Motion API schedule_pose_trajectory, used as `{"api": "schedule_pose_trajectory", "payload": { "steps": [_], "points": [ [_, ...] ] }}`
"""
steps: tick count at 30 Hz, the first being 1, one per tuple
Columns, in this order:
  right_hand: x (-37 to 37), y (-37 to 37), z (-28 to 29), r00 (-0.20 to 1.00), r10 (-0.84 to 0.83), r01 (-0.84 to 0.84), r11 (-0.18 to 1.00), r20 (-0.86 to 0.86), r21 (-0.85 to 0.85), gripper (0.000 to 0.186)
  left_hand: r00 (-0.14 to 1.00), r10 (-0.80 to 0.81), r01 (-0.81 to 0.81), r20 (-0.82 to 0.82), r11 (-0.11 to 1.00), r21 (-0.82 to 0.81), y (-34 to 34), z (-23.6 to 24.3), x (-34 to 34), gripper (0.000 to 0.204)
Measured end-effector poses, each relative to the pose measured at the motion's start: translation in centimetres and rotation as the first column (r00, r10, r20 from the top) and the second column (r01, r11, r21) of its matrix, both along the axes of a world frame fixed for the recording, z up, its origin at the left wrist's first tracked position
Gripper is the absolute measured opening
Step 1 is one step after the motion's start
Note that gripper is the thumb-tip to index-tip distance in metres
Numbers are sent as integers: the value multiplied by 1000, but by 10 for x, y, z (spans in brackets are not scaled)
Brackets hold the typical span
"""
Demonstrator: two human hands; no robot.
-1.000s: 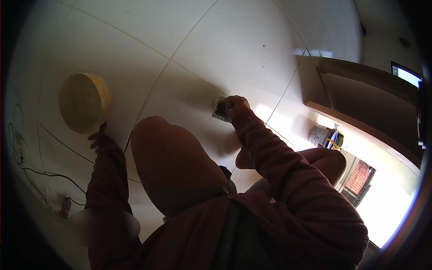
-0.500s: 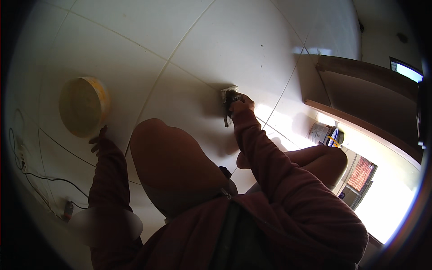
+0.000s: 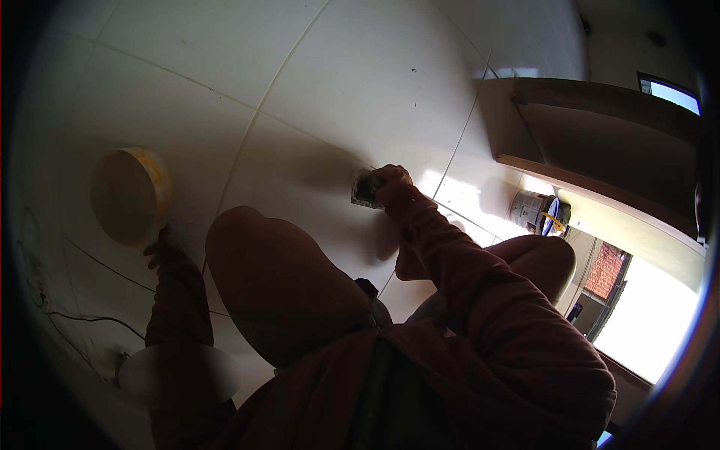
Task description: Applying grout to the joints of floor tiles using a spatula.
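My right hand (image 3: 394, 184) is closed round a small flat rectangular hand tool (image 3: 360, 196) with a dark grip and pale smears. It sits at the tiled surface, close to a joint line and left of my bare foot. My fingers and the shadow hide much of the tool. Over on the left, my left hand (image 3: 160, 250) has its fingers apart and holds nothing. Just above those fingertips is a round pale bucket (image 3: 129, 196) with yellow-orange stains along its side. Whether a fingertip touches it, I cannot tell.
Large pale tiles (image 3: 330, 67) spread ahead. A brown wooden panel (image 3: 600, 135) stands at the right, with a paint bucket (image 3: 532, 210) with a blue rim beneath it. A dark cable (image 3: 97, 319) lies at the lower left. My bent knee (image 3: 247, 232) rises between my arms.
The tool has turned in my right hand and shows more of its flat face. The whole view has shifted slightly. My left hand stays by the pale bucket.
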State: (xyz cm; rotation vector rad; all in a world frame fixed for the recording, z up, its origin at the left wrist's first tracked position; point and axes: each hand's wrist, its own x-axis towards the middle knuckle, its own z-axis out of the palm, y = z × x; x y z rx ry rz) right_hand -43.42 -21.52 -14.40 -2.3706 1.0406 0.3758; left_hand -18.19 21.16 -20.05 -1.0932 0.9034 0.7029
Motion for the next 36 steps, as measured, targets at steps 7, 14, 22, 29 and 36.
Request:
{"api": "schedule_pose_trajectory", "payload": {
  "steps": [7,14,22,29,36],
  "points": [
    [-10,-3,25,990,-130,138,954,-48,265,31,976,86,-79,199,996,-40,1,-41,-3,49],
    [45,12,10,494,-869,806,463,14,369,36,930,69,-19,362,990,-140,14,-56,-10,55],
    [11,52,1,871,-492,464,832,16,304,23,989,112,-133,98,959,250,-30,-25,4,44],
    [-30,-12,-1,995,-23,24,1000,-101,11,27,974,-186,189,-128,982,13,-11,-16,9,43],
    [-13,5,11,994,-102,102,995,-44,5,27,969,-119,135,-219,989,61,-35,22,13,35]
  ]
}}
